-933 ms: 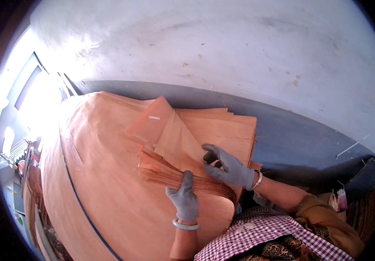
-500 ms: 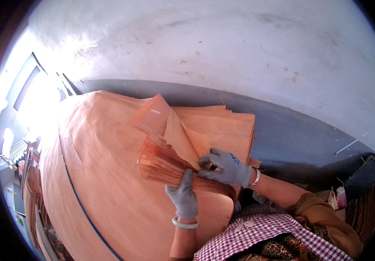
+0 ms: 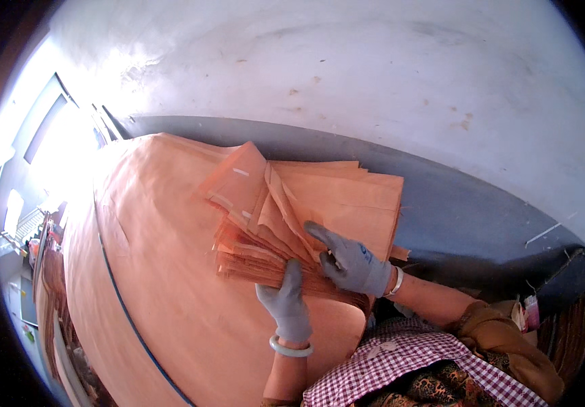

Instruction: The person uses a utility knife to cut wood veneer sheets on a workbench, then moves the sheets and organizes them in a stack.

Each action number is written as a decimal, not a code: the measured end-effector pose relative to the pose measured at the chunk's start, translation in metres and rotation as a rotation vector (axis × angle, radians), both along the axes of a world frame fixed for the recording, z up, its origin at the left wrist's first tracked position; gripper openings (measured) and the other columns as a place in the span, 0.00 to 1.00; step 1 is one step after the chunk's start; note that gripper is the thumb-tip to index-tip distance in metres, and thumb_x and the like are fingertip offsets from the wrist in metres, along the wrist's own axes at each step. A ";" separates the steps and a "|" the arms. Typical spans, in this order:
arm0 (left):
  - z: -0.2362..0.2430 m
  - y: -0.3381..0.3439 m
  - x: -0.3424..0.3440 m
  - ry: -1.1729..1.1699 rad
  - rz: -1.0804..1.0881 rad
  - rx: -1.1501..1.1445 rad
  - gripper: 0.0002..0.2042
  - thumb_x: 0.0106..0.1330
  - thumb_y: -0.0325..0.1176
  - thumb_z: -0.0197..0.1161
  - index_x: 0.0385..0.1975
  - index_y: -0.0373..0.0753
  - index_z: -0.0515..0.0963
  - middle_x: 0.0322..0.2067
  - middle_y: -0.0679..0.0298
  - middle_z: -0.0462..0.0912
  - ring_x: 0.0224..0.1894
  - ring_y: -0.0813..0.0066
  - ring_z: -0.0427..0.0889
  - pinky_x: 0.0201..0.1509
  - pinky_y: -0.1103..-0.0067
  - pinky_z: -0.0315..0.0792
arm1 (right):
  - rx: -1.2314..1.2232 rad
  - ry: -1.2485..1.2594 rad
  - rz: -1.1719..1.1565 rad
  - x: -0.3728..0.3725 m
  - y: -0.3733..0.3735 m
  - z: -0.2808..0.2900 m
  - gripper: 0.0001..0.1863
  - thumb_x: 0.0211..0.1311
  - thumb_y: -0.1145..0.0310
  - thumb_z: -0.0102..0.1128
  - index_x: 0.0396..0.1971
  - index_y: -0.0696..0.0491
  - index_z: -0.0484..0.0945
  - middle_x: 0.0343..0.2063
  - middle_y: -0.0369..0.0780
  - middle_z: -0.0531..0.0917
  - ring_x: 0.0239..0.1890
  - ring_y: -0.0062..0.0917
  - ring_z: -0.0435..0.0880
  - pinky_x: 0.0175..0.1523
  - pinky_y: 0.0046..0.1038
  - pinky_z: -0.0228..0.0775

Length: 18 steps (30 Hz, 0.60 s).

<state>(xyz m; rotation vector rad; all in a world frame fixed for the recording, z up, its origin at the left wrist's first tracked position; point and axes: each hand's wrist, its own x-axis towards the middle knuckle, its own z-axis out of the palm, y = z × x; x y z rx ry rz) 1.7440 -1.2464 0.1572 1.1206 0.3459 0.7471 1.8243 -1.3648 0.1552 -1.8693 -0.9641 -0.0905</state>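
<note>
Thin orange-tan sheets, probably wood veneer, form a large pile (image 3: 150,237), with a bundle of ragged-edged layers (image 3: 241,261) folded over on it. My gloved left hand (image 3: 284,305) grips the near edge of this bundle, thumb on top and fingers hidden underneath. To its upper right, my gloved right hand (image 3: 355,264) touches the fanned layers, its index finger stretched out and apart from the bent middle finger. A raised flap (image 3: 238,176) with short white strips stands above the bundle.
A stained pale wall (image 3: 401,68) with a grey lower band (image 3: 469,203) runs behind the pile. More stacked sheets (image 3: 55,305) stand at far left, below a bright window. A dark cord (image 3: 119,298) crosses the pile. A dark bulky object (image 3: 564,285) is at right.
My right hand's index finger has gone from curled to stretched out. More layers are lifted and fanned under the flap. My left hand stays on the bundle.
</note>
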 end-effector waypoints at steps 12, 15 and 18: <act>-0.023 0.003 0.004 0.016 0.088 -0.016 0.11 0.61 0.20 0.59 0.44 0.32 0.72 0.40 0.66 0.77 0.39 0.78 0.76 0.42 0.81 0.71 | -0.071 0.012 -0.025 0.010 -0.003 -0.002 0.13 0.57 0.64 0.60 0.37 0.55 0.72 0.30 0.49 0.76 0.30 0.45 0.79 0.36 0.38 0.72; -0.023 0.001 0.004 -0.009 0.080 -0.032 0.12 0.61 0.21 0.60 0.44 0.32 0.72 0.40 0.66 0.78 0.39 0.79 0.76 0.42 0.81 0.72 | -0.036 0.018 -0.062 0.012 0.000 -0.005 0.16 0.56 0.60 0.63 0.34 0.56 0.71 0.32 0.47 0.77 0.32 0.43 0.79 0.36 0.36 0.72; -0.026 0.003 0.002 -0.003 0.069 -0.054 0.12 0.61 0.21 0.61 0.44 0.33 0.72 0.39 0.66 0.78 0.39 0.79 0.76 0.42 0.80 0.72 | -0.015 0.057 -0.063 0.009 -0.001 -0.001 0.16 0.55 0.61 0.64 0.35 0.57 0.71 0.33 0.46 0.78 0.33 0.40 0.80 0.37 0.33 0.72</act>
